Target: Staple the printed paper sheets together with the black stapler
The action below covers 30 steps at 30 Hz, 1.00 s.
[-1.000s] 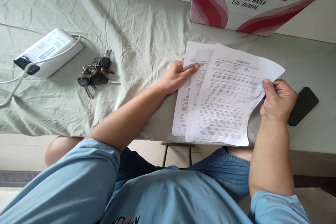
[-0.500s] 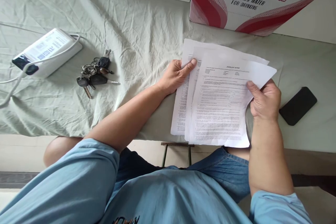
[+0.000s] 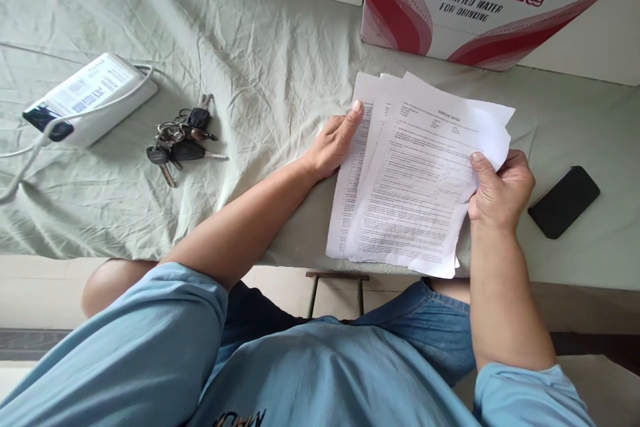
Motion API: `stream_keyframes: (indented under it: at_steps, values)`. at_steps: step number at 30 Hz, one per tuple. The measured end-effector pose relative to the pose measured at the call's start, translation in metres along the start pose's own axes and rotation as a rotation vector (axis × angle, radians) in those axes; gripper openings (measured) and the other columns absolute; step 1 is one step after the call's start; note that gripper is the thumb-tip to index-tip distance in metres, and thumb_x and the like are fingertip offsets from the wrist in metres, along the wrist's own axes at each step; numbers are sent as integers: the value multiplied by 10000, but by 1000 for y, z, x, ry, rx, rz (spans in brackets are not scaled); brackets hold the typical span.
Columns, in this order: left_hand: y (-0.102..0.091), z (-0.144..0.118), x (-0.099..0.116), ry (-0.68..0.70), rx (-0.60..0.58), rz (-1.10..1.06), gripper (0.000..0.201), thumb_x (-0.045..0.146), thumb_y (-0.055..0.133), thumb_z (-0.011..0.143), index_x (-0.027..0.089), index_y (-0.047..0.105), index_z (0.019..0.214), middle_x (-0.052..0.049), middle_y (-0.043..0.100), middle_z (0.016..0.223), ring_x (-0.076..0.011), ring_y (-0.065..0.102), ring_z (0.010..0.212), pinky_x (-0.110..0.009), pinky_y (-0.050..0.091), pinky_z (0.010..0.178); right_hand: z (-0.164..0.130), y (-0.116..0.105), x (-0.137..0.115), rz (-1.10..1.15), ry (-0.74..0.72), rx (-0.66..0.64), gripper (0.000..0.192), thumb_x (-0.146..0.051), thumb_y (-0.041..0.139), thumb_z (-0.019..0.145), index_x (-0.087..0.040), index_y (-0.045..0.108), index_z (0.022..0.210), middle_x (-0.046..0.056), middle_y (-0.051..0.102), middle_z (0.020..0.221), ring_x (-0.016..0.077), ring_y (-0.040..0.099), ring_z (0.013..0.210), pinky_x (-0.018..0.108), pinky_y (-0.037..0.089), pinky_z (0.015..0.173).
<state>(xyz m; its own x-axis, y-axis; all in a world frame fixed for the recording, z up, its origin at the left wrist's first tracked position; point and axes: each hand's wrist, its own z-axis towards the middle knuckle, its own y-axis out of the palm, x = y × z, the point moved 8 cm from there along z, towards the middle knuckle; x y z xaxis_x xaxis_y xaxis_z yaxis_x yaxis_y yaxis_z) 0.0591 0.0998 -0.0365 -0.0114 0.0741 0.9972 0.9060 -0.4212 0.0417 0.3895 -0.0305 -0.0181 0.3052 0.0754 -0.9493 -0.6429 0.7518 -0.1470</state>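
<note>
White printed sheets (image 3: 420,180) fanned right of centre on my green cloth (image 3: 260,60) | left hand (image 3: 333,143) flat, pressing their left edge | right hand (image 3: 500,190) pinching the top sheet's right edge | black phone (image 3: 564,202) just right | keys (image 3: 183,140) left.

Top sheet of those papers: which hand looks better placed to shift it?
Probably the right hand: its thumb already pinches the top sheet's right edge. The left hand only rests on the lower sheets' left edge.
</note>
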Motion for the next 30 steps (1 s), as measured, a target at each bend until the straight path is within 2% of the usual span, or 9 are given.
stream_keyframes:
  at_steps: [6, 9, 15, 21, 30]
  values:
    - [-1, 1, -3, 6, 8, -38, 845, 987, 446, 1071, 245, 810, 1244, -72, 826, 1016, -358, 863, 1146, -453, 713, 900, -13, 2, -11, 5, 7, -7, 545, -586, 1053, 684, -268, 660, 888, -35, 669, 833, 209, 665, 800, 442, 667, 806]
    - [-2, 1, -9, -21, 10, -52, 868, 988, 402, 1085, 237, 805, 1246, -67, 830, 996, -351, 871, 1127, -447, 720, 878, -17, 5, -16, -27, 8, -37, 562, -613, 1037, 707, -267, 635, 892, -40, 663, 844, 197, 655, 788, 434, 659, 804]
    - [0, 3, -17, -37, -35, -117, 878, 991, 412, 1081, 225, 786, 1294, -70, 860, 974, -367, 875, 1166, -457, 736, 940, -19, 9, -22, -31, -21, -30, 570, -647, 1016, 717, -270, 620, 878, -43, 654, 824, 190, 640, 771, 423, 643, 793]
    - [2, 1, -9, -18, -8, -115, 863, 988, 451, 1070, 240, 831, 1267, -80, 873, 985, -368, 900, 1136, -449, 747, 862, -24, 12, -26, -61, -26, -32, 524, -631, 990, 749, -267, 635, 875, -48, 664, 813, 175, 616, 740, 406, 623, 783]
    - [9, -3, 2, -8, -40, -145, 880, 996, 507, 1042, 213, 845, 1262, -117, 892, 1023, -399, 898, 1175, -487, 756, 922, -31, 11, -27, -76, -21, -51, 430, -511, 986, 812, -245, 665, 918, -47, 654, 843, 162, 600, 756, 362, 574, 780]
